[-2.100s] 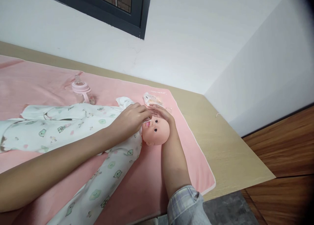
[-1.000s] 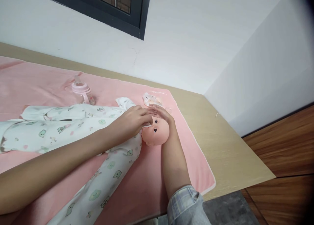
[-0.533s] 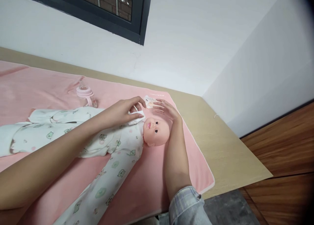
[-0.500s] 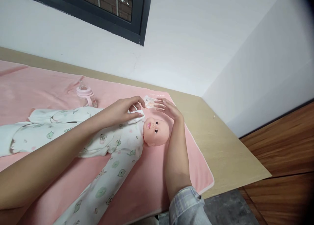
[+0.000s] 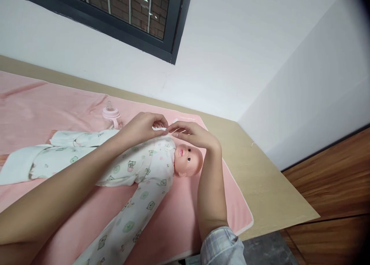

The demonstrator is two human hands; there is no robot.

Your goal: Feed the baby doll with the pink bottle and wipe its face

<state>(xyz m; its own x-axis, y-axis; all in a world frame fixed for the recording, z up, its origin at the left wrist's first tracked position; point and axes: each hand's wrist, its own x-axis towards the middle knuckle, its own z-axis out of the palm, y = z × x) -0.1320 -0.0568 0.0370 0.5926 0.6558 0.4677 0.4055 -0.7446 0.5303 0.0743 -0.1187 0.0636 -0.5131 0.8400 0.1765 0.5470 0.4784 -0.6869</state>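
A baby doll [image 5: 189, 161] lies on its back on a pink blanket [image 5: 179, 211], head to the right. It wears a white romper [image 5: 135, 168] printed with small green animals. My left hand [image 5: 143, 127] and my right hand [image 5: 193, 135] meet just above the doll's far shoulder. Both pinch a small white cloth [image 5: 160, 129] between their fingertips. My right forearm runs down past the doll's head to a plaid cuff.
A pink baby bottle [image 5: 112, 115] stands on the blanket behind the doll. The blanket covers a light wooden table [image 5: 268, 184] set in a white-walled corner under a dark-framed window. Wooden floor lies to the right.
My left hand lifted the white cloth away from the doll's face. My right hand left the doll's head and joined the left on the cloth. The view shifted slightly left.
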